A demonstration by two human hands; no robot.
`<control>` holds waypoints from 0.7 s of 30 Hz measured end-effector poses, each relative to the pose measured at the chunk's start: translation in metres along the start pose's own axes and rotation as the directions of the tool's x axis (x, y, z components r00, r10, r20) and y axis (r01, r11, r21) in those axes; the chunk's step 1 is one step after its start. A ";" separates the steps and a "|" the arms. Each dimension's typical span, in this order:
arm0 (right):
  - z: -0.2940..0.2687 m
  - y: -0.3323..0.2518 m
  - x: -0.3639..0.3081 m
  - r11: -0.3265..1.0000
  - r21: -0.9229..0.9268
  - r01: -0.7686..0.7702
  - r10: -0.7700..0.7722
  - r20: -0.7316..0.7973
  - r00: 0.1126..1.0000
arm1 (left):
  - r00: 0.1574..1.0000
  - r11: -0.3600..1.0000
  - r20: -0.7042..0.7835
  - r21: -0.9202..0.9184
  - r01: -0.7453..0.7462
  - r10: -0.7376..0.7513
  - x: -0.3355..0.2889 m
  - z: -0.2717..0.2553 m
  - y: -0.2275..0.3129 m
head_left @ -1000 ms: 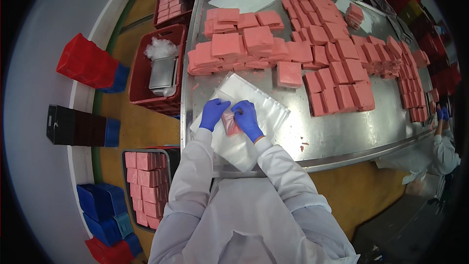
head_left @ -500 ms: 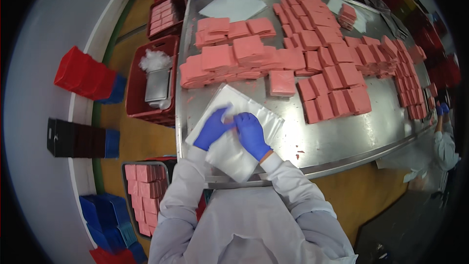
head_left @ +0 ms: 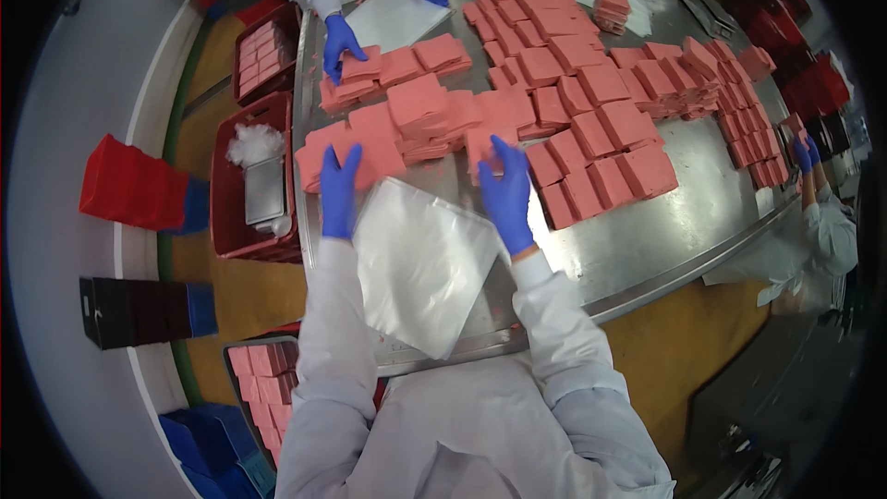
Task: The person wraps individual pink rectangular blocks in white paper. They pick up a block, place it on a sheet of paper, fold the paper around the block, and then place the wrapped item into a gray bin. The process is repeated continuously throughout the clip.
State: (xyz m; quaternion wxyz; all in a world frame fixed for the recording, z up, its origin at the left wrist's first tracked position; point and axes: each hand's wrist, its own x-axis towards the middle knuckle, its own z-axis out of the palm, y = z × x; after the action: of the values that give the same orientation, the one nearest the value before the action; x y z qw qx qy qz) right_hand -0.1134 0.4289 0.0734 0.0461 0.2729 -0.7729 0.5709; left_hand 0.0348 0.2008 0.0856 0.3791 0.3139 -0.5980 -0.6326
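Observation:
On the metal table, many stacks of pink square slices, looking like sliced meat (head_left: 420,103), stand in rows. My left hand (head_left: 339,192) is open, thumb and fingers apart, at the near edge of the left-hand stacks. Beside the right side of a nearer pink stack (head_left: 482,144) is my right hand (head_left: 506,194), its fingers spread and their tips at the slices; whether they press on it is unclear. Both hands wear blue gloves. Between my forearms lies a pile of clear plastic sheets or bags (head_left: 420,263), which neither hand touches.
Across the metal table (head_left: 591,263), a co-worker's gloved hand (head_left: 342,44) touches pink stacks near white sheets (head_left: 395,18). A red crate (head_left: 222,176) with a metal tray stands left of the table. Below it is a bin of pink stacks (head_left: 268,383). Another person works at far right.
My hands have left the plastic pile, moved apart and reached forward to the pink stacks. The co-worker's hand has come down onto the far-left stacks. The view has shifted slightly.

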 end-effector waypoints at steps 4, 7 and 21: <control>0.036 -0.034 -0.116 0.752 0.396 -0.527 0.309 0.494 0.813 | 0.960 0.961 0.078 -0.050 0.274 -0.269 -0.144 0.001 -0.016; 0.028 -0.035 -0.150 0.263 0.422 -0.868 0.544 0.678 0.495 | 0.930 0.930 0.134 0.190 0.313 -0.341 -0.215 -0.005 -0.031; -0.006 -0.053 -0.198 0.977 -0.191 0.091 0.066 0.682 0.729 | 0.857 0.793 0.486 0.583 -0.175 -0.168 -0.251 -0.062 -0.026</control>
State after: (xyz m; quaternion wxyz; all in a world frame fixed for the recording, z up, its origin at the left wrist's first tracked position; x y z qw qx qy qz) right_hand 0.0778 0.4974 0.0449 -0.2090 0.4626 -0.7898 0.3444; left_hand 0.2142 0.3835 0.0402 0.0850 0.2370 -0.8484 -0.4656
